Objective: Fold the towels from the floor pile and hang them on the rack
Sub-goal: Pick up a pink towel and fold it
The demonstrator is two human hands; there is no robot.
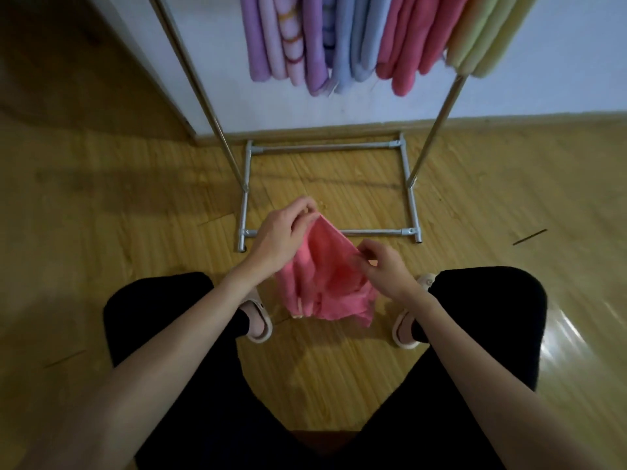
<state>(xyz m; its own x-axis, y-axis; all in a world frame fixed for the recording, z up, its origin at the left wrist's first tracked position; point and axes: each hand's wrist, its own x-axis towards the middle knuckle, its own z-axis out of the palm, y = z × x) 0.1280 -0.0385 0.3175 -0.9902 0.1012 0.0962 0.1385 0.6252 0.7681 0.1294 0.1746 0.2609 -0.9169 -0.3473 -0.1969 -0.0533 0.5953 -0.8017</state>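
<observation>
between the knees, the left hand (274,237) pinches the pink towel (325,283) at its far top corner; the right hand (383,266) pinches the nearer edge, lower; the cloth sags crumpled beneath both, above the floor (101,198). ahead stands the rack (412,181), hung towels (339,42) above; the held edge runs slantwise, left hand nearer the rack.

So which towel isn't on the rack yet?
The pink towel held low over the floor, pinched by the left hand and right hand; the others hang folded on the rack.

Pale slippers (259,320) on a wooden floor (101,205) — black trousers (492,317), and a white wall (271,103) behind.
</observation>
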